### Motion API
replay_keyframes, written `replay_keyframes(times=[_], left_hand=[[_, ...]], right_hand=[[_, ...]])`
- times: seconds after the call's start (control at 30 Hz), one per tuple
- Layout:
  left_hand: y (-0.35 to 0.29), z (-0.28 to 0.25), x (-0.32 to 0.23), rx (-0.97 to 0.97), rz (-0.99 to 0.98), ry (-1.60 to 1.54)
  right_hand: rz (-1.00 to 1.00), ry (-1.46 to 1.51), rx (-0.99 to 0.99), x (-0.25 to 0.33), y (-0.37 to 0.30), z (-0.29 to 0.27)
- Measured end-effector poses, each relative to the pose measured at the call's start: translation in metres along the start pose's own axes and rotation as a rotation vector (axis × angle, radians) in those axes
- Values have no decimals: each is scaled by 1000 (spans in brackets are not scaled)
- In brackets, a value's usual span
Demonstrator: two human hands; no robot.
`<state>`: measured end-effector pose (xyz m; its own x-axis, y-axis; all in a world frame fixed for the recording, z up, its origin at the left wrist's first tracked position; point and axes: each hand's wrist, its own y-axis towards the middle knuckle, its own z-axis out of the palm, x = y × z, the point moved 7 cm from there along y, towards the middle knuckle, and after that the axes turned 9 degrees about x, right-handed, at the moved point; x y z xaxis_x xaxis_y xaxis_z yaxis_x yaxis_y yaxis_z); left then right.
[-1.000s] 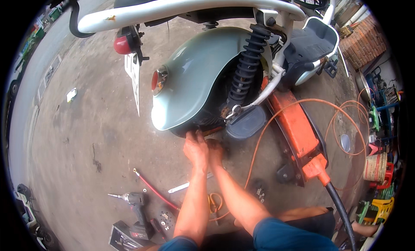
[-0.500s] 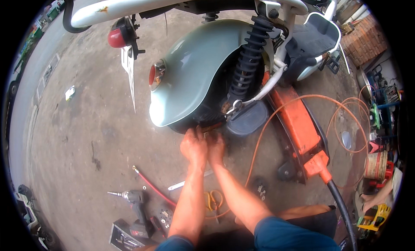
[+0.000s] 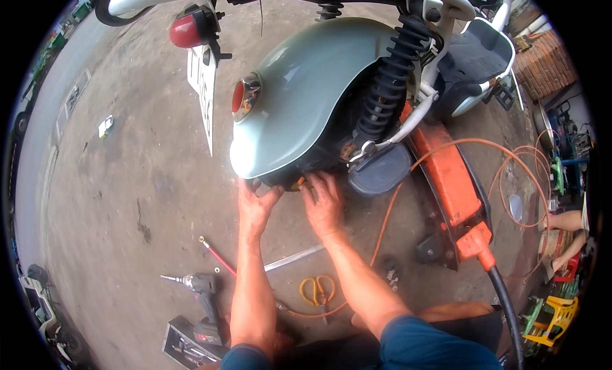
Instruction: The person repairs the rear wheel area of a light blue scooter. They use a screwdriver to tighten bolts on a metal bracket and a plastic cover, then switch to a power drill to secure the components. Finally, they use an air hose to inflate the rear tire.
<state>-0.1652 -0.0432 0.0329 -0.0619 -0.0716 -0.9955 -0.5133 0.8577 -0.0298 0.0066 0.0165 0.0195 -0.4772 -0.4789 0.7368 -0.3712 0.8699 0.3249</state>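
Observation:
The rear wheel of a scooter stands before me, its black tyre showing under a pale grey-green fender. My left hand is at the tyre's lower left side, thumb spread out toward the right and fingertips partly hidden by the fender's edge. To its right, my right hand touches the tyre with its fingers apart. A small orange piece shows on the tyre beside the right fingertips; its kind is unclear. Between my forearms lie a long flat metal bar and yellow-handled scissors.
A cordless drill and an open toolbox lie left of my left arm, near a red hose. An orange jack stands right of the wheel, with an orange hose looping over it. A person's leg shows far right.
My hands were close together at the tyre's bottom; they have moved apart, the left one leftward and the right slightly right. The view has shifted, so the scooter sits higher and further right.

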Motion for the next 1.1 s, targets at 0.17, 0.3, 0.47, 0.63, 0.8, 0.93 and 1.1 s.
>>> replay_keyframes(times=[0.17, 0.3, 0.47, 0.63, 0.8, 0.93, 1.1], left_hand=[[26, -7, 1, 232, -79, 16], [31, -6, 6, 224, -114, -131], [26, -3, 15, 181, -128, -223], [27, -5, 8, 186, -103, -197], [30, 0, -9, 235, -123, -110], [42, 5, 3, 272, -116, -64], [57, 17, 17, 300, -54, 27]], right_hand=[[-50, -3, 28, 6, 3, 6], [-30, -63, 48, 5, 7, 11], [45, -87, -8, 5, 12, 17], [317, 63, -222, 11, 5, 29], [544, 416, -336, 10, 0, 38], [528, 657, -415, -7, -16, 48], [700, 560, -393, -53, -66, 36]])
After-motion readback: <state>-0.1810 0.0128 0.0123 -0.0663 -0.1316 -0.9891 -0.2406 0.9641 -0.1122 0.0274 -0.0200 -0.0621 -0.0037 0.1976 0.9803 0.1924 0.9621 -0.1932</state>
